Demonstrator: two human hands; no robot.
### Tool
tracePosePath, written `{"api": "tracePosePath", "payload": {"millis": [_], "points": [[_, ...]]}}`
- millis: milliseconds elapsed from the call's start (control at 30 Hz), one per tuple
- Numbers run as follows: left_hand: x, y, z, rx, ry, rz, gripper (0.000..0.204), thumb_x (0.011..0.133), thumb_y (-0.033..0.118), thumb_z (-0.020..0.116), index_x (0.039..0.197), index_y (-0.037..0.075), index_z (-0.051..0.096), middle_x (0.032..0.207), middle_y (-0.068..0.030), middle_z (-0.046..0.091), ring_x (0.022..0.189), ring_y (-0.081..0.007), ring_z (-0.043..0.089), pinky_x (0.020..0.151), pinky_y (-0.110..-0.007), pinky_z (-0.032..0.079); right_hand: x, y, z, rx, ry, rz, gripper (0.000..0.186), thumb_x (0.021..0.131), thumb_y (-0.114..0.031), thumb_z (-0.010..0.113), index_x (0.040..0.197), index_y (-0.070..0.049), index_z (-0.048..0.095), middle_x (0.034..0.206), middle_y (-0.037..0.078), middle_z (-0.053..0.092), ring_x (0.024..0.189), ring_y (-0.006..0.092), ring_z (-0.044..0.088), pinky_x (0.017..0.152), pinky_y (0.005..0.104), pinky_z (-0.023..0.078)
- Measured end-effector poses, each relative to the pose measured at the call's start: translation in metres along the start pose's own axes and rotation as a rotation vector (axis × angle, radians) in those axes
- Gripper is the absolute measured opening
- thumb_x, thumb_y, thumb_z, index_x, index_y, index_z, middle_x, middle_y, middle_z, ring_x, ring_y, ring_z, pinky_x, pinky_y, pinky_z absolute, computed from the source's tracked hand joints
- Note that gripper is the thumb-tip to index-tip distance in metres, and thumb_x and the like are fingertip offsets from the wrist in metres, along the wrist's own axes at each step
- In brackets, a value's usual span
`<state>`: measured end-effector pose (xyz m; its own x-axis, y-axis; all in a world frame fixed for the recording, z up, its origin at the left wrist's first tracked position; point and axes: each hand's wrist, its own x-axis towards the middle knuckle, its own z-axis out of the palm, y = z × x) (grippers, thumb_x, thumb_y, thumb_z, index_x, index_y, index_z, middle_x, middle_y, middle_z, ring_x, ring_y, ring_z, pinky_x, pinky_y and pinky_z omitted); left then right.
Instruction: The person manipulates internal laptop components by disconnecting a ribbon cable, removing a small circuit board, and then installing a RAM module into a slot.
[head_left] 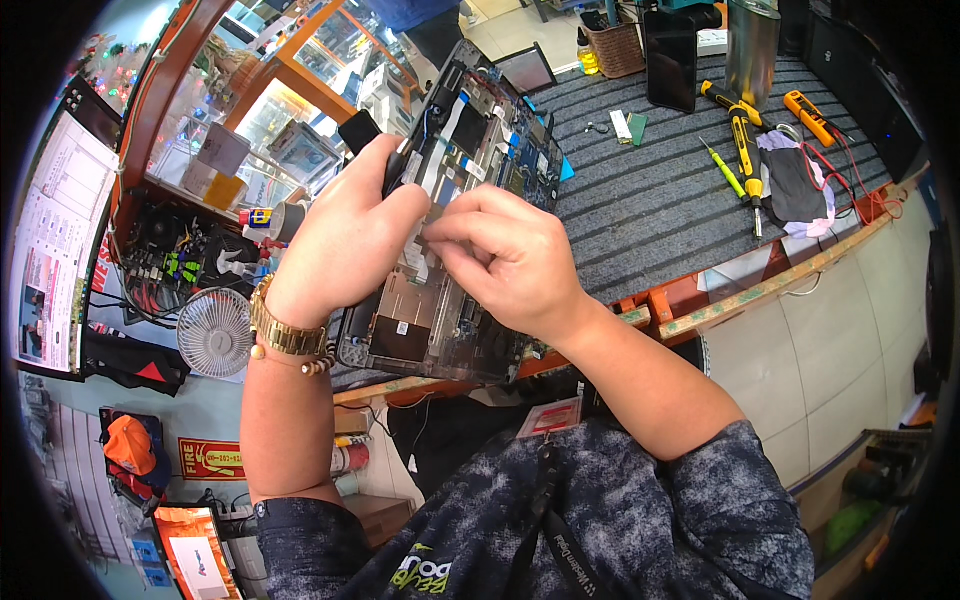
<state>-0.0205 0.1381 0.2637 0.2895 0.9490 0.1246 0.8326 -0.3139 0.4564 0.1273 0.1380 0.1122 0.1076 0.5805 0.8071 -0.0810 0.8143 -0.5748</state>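
Observation:
An opened laptop chassis [400, 330] with exposed boards and cables stands tilted on the grey ridged mat [650, 200] in front of me. My left hand [350, 230] grips its left edge, fingers wrapped round it and thumb toward the inside. My right hand [510, 260] has curled, pinched fingertips at a pale strip [418, 260] on the chassis beside my left thumb; what they hold is hidden. Right of the chassis lie a yellow-green screwdriver [722, 168], larger yellow-black tools [746, 150], a multimeter [808, 116], a grey pad [785, 175] and a small green card [636, 130].
A desk fan [213, 335], circuit boards [165, 255] and a monitor [60, 230] are at the left. A dark phone [670, 60], metal cylinder [750, 55] and basket [615, 45] stand behind. A person in blue [400, 12] stands beyond the bench, whose wooden edge [760, 280] runs along the right.

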Motion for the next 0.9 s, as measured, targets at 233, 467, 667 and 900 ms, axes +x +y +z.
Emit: {"api": "tracePosePath", "payload": {"millis": [233,467,667,900], "points": [[0.0011,-0.0002,-0.0012,-0.001,-0.024,-0.022,0.050,0.097,0.022,0.060,0.139,-0.005,0.059,0.117,-0.0326,0.072,0.112,-0.0474,0.070,0.099,-0.049,0.054,-0.0004,-0.0047,-0.0010,0.018,0.015,0.096,0.018,0.089,0.003,0.084,0.103,-0.002,0.075,0.087,0.005,0.068,0.060,0.0075,0.053,0.055,0.0275,0.043],[0.0007,0.0000,-0.0012,0.018,-0.018,-0.019,0.050,0.097,0.022,0.060,0.140,-0.005,0.059,0.118,-0.0327,0.072,0.113,-0.0473,0.070,0.099,-0.049,0.054,0.0000,-0.0068,0.0013,0.018,0.037,0.134,0.019,0.088,0.002,0.086,0.101,-0.004,0.072,0.076,0.002,0.059,0.058,0.0073,0.051,0.054,0.0276,0.041],[0.0011,0.0004,-0.0014,0.025,-0.017,-0.019,0.050,0.097,0.022,0.061,0.139,-0.005,0.059,0.118,-0.0327,0.072,0.114,-0.0475,0.070,0.100,-0.049,0.054,0.0000,-0.0054,0.0028,0.005,0.044,0.124,0.017,0.089,0.002,0.085,0.097,-0.004,0.071,0.079,0.003,0.063,0.060,0.0076,0.053,0.055,0.0275,0.043],[-0.0022,0.0036,-0.0022,0.023,-0.023,-0.033,0.058,0.095,0.024,0.063,0.144,-0.007,0.055,0.118,-0.0330,0.072,0.114,-0.0451,0.071,0.099,-0.047,0.055,-0.0021,0.0000,0.0018,0.001,0.036,0.080,0.015,0.090,0.002,0.084,0.100,-0.002,0.074,0.085,0.005,0.072,0.063,0.0085,0.060,0.057,0.0269,0.048]]}}
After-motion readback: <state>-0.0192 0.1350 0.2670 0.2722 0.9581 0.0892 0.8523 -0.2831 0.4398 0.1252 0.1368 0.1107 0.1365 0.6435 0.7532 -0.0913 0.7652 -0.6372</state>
